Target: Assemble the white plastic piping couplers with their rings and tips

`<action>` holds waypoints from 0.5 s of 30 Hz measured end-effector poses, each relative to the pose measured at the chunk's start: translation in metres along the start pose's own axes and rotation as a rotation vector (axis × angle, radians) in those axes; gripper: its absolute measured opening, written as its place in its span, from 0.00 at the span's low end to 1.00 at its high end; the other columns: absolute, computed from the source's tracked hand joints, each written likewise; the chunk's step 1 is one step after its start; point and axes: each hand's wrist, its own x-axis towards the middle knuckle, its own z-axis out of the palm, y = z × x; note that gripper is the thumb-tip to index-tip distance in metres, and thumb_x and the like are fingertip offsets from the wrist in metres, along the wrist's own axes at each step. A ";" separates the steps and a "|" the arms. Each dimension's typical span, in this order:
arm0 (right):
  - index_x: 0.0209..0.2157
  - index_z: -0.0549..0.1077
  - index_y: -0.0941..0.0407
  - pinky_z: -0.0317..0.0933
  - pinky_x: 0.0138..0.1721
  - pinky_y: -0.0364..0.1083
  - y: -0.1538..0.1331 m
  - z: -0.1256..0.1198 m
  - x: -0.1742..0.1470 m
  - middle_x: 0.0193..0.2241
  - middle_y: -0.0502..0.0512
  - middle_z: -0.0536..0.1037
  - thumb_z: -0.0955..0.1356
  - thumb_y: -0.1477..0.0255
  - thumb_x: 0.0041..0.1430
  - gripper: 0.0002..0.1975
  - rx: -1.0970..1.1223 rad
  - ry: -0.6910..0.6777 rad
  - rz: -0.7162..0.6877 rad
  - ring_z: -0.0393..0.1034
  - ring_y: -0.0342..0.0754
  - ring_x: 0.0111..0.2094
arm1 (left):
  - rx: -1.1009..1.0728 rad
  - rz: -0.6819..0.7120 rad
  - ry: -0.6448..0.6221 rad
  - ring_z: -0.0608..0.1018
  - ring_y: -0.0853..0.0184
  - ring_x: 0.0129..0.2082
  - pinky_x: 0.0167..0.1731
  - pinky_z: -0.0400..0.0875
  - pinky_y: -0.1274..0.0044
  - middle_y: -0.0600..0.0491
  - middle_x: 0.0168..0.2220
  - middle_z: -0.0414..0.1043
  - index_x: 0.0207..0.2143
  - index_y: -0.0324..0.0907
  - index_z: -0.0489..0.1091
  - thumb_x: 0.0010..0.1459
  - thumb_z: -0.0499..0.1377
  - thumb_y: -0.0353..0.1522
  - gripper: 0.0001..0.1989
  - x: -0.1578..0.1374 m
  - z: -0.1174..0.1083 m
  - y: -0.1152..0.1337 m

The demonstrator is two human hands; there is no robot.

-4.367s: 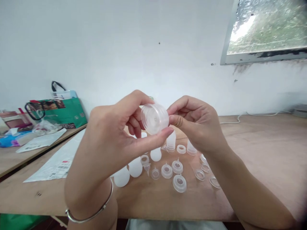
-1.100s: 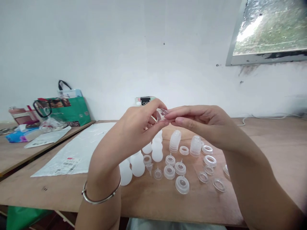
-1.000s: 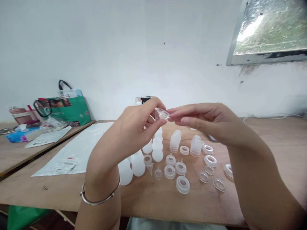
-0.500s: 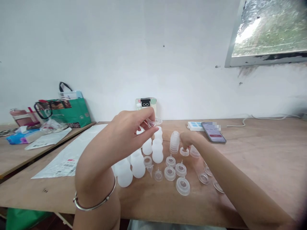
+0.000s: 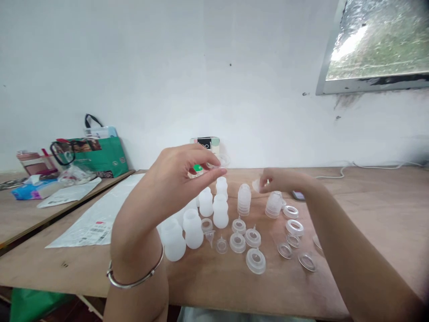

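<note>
My left hand [image 5: 186, 172] is raised over the white bottles [image 5: 192, 230], pinching a thin clear ring [image 5: 224, 160] at its fingertips. The ring is faint against the wall. Over the far side of the table, my right hand [image 5: 278, 180] grips a translucent bottle collar [image 5: 256, 185], partly hidden by the fingers. Below it are a stack of clear caps [image 5: 244, 200] and a second cap stack [image 5: 274, 205]. Several collars with nipples, such as a near collar [image 5: 255, 261], lie between the hands. A loose nipple [image 5: 209, 238] rests beside the bottles.
Several clear rings [image 5: 295, 228] lie to the right, close to my right forearm. A phone [image 5: 298, 196] is mostly behind that arm. White plastic mailing bags [image 5: 97, 219], a green bag [image 5: 107, 156] and a tissue pack [image 5: 35, 190] lie left. A box [image 5: 205, 142] stands against the wall.
My right hand has lifted a collar off the table and risen with it. Its forearm now covers most of the phone and uncovers clear rings. My left hand stays nearly in place.
</note>
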 end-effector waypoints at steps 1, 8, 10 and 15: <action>0.25 0.77 0.57 0.68 0.38 0.45 -0.004 -0.009 -0.006 0.31 0.52 0.79 0.72 0.63 0.52 0.11 0.061 0.033 -0.044 0.75 0.47 0.35 | 0.004 0.001 0.049 0.77 0.68 0.34 0.29 0.71 0.77 0.55 0.36 0.77 0.31 0.47 0.77 0.60 0.59 0.37 0.08 0.002 0.002 0.000; 0.34 0.80 0.51 0.64 0.53 0.50 -0.040 -0.008 -0.012 0.43 0.51 0.80 0.73 0.62 0.53 0.09 1.184 0.110 -0.519 0.73 0.46 0.46 | -0.074 0.095 0.318 0.77 0.65 0.42 0.40 0.75 0.71 0.53 0.42 0.74 0.32 0.47 0.77 0.59 0.60 0.32 0.05 0.012 0.017 0.006; 0.34 0.81 0.51 0.67 0.52 0.49 -0.052 0.000 -0.007 0.41 0.51 0.81 0.75 0.62 0.50 0.10 1.346 0.094 -0.543 0.75 0.45 0.44 | -0.083 0.131 0.327 0.77 0.63 0.44 0.43 0.75 0.69 0.53 0.44 0.74 0.33 0.48 0.77 0.59 0.60 0.32 0.05 0.012 0.018 0.006; 0.33 0.79 0.53 0.70 0.49 0.44 -0.076 0.007 -0.003 0.36 0.48 0.82 0.77 0.65 0.47 0.11 1.531 0.001 -0.544 0.76 0.42 0.41 | -0.003 0.196 0.231 0.77 0.66 0.41 0.43 0.75 0.71 0.53 0.46 0.73 0.36 0.49 0.78 0.60 0.60 0.33 0.06 0.010 0.017 0.000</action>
